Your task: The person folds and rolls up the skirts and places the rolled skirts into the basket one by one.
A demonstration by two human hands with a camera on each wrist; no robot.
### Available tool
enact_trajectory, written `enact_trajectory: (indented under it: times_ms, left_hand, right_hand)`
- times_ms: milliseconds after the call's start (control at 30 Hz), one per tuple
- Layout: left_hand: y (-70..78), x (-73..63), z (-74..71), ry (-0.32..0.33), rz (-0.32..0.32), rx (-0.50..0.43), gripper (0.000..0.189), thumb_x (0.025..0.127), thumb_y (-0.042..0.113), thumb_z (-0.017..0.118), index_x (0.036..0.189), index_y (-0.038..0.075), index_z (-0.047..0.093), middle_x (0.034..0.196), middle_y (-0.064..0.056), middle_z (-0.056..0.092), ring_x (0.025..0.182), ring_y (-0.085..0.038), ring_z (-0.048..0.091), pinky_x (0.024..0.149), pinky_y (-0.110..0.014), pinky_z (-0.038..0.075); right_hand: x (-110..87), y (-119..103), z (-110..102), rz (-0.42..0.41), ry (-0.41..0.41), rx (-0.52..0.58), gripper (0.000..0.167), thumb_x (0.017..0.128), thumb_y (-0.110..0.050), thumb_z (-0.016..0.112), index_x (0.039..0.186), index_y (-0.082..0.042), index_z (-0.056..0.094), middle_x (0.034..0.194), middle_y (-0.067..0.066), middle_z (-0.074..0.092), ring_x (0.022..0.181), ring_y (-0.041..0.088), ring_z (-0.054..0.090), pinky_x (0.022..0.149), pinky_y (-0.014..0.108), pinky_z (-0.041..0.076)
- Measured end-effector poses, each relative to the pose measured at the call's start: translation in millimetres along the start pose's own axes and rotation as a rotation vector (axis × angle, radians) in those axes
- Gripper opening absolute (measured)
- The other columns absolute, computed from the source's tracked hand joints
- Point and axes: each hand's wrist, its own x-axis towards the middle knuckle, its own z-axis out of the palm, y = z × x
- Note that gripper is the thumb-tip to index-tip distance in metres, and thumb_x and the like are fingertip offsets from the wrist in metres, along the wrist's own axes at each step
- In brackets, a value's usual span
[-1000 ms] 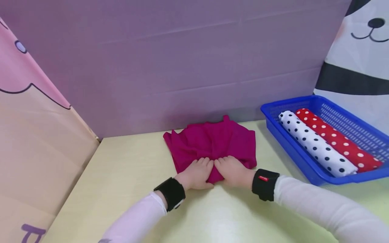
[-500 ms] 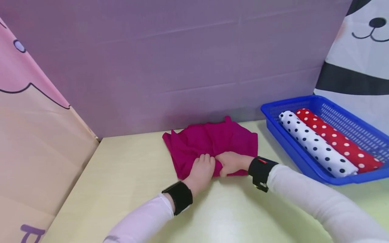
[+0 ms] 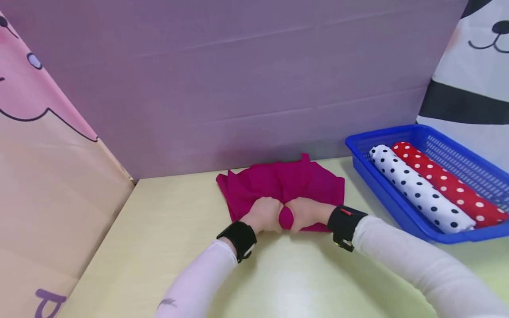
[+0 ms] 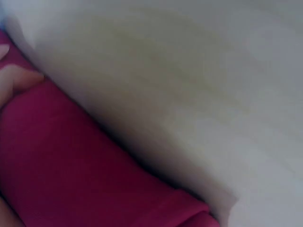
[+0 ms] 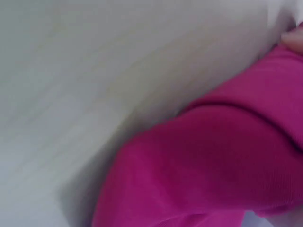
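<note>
A magenta cloth [image 3: 274, 179] lies crumpled on the pale table, its far side spread toward the purple backdrop. My left hand [image 3: 265, 213] and right hand [image 3: 304, 213] meet at its near edge, both curled round a thick rolled part that bulges between them. In the left wrist view the roll [image 4: 80, 151] runs diagonally, with fingers [image 4: 18, 81] curled over it at the left edge. The right wrist view shows the cloth's rounded folds [image 5: 199, 156] and a fingertip [image 5: 294, 41] on it at upper right.
A blue plastic basket [image 3: 375, 201] stands on the right. In it lie two rolled cloths, one white with black dots [image 3: 419, 190] and one red with white dots [image 3: 449, 183]. A purple backdrop [image 3: 238, 88] rises behind the table [image 3: 171, 212].
Both hands have turned from lying flatter over the near edge to fists round the roll. The near edge has drawn up slightly away from me.
</note>
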Motion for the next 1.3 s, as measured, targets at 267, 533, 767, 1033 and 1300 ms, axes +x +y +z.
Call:
enact_trajectory:
  times_ms: [267, 533, 767, 1033, 1300]
  left_hand:
    - [-3.2, 18.1, -11.7, -0.220, -0.096, -0.136, 0.025, 0.061, 0.027, 0.084, 0.069, 0.017, 0.063, 0.065, 0.005, 0.059, 0.065, -0.011, 0.053, 0.063, -0.020, 0.046]
    - [-12.6, 31.4, -18.8, -0.437, -0.127, -0.268, 0.035, 0.065, 0.028, 0.081, 0.092, 0.011, 0.067, 0.086, 0.004, 0.062, 0.077, -0.009, 0.053, 0.075, -0.019, 0.045]
    - [-18.1, 32.4, -21.8, -0.545, -0.104, -0.319, 0.054, 0.070, 0.032, 0.078, 0.114, 0.006, 0.061, 0.106, -0.001, 0.061, 0.094, -0.010, 0.052, 0.089, -0.021, 0.042]
    - [-2.7, 12.7, -12.9, -0.332, -0.089, -0.292, 0.037, 0.067, 0.023, 0.081, 0.097, 0.009, 0.064, 0.088, 0.002, 0.064, 0.078, -0.011, 0.054, 0.078, -0.022, 0.046]
    - [14.1, -13.8, 1.7, -0.013, -0.042, 0.073, 0.063, 0.064, 0.034, 0.083, 0.114, 0.006, 0.056, 0.097, -0.005, 0.066, 0.088, -0.020, 0.064, 0.077, -0.033, 0.054]
  right_hand:
    - [-9.9, 0.4, 11.1, -0.008, 0.247, -0.265, 0.049, 0.057, -0.028, 0.085, 0.089, -0.008, 0.053, 0.076, 0.002, 0.060, 0.071, 0.020, 0.060, 0.070, 0.036, 0.052]
    - [-17.0, -3.1, 25.7, -0.051, 0.367, -0.578, 0.073, 0.065, -0.032, 0.085, 0.119, 0.002, 0.052, 0.101, 0.014, 0.059, 0.091, 0.028, 0.060, 0.076, 0.042, 0.052]
    - [-16.4, -4.5, 28.6, -0.097, 0.425, -0.654, 0.074, 0.062, -0.034, 0.087, 0.118, 0.001, 0.052, 0.097, 0.013, 0.059, 0.086, 0.026, 0.060, 0.071, 0.038, 0.052]
    - [-11.8, -0.3, 23.6, -0.138, 0.421, -0.561, 0.054, 0.061, -0.034, 0.086, 0.092, -0.004, 0.052, 0.075, 0.006, 0.057, 0.069, 0.022, 0.061, 0.063, 0.034, 0.052]
    - [-9.6, -0.4, 16.8, -0.114, 0.330, -0.420, 0.046, 0.060, -0.029, 0.084, 0.085, -0.008, 0.052, 0.069, 0.001, 0.056, 0.066, 0.019, 0.060, 0.064, 0.034, 0.053]
